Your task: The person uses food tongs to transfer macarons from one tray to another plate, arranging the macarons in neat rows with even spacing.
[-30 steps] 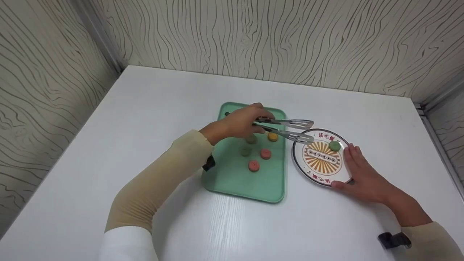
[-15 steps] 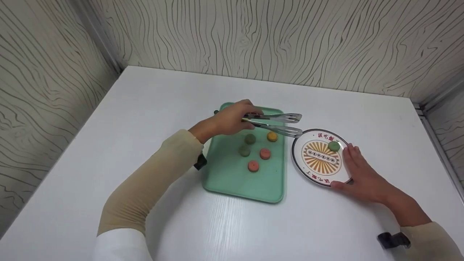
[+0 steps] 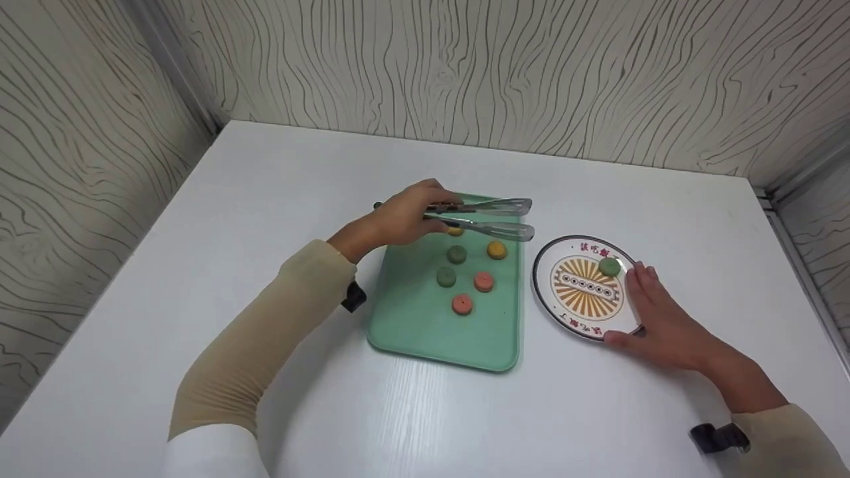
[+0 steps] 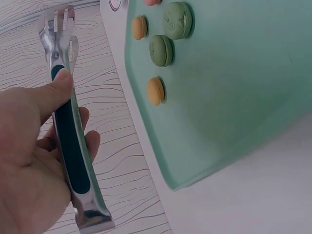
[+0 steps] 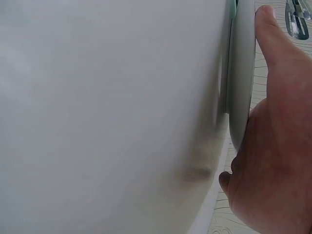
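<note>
Key geometry: tongs sit above the far end of the green tray, long axis running left-right across it, tips pointing right to about the tray's right edge. 6 macarons on the tray, all to the near side; closest is the yellow macaron partly hidden just under the near arm. Left hand is much closer to them than the right hand.

Left hand grips the tongs by the handle; the 2 arms stand parted, nothing between the tips. Right hand isn't clenched: fingers laid on the plate at its right rim. 1 green macaron on the plate, beside those fingers. Tray and plate side by side on the white surface, not touching.

Vs 1 s ago: left hand + tongs shifted left, tips off the plate's edge; that yellow macaron came into view. Plate and right hand basically unmoved.
</note>
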`<state>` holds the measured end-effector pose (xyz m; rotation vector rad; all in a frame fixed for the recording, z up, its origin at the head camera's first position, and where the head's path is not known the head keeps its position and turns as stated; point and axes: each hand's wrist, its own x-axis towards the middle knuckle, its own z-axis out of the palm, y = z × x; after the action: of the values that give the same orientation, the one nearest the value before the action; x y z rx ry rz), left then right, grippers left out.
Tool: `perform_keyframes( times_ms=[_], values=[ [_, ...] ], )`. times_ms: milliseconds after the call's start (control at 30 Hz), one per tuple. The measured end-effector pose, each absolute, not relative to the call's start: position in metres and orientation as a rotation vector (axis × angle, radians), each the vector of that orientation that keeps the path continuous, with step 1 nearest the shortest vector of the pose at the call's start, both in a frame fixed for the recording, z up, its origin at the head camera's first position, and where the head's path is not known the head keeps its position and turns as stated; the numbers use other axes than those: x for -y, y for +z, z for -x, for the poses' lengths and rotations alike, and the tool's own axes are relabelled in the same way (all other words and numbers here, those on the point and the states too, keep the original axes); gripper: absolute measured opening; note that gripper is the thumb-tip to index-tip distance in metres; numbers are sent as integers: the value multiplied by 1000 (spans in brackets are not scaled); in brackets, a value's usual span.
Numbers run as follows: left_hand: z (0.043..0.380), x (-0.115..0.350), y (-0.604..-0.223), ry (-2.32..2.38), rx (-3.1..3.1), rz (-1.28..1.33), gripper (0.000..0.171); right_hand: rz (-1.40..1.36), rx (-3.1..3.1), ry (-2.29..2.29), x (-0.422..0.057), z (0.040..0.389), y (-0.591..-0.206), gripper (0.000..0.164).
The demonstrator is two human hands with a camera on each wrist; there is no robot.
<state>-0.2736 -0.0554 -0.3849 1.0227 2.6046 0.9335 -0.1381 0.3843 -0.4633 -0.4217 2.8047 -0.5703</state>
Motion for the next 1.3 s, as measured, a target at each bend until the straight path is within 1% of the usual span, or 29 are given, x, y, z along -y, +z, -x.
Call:
perform_keyframes(
  times_ms=[333, 700, 1300],
  values=[
    [276, 70, -391, 1002, -2621, -963, 45, 410, -2795, -569, -383, 139, -464, 119],
    [280, 87, -401, 1015, -2654, -900, 44, 420, -2805, -578, -384, 138, -464, 117],
    [286, 101, -413, 1022, -2682, -808, 43, 421, -2805, -575, -384, 137, -464, 117]
  ],
)
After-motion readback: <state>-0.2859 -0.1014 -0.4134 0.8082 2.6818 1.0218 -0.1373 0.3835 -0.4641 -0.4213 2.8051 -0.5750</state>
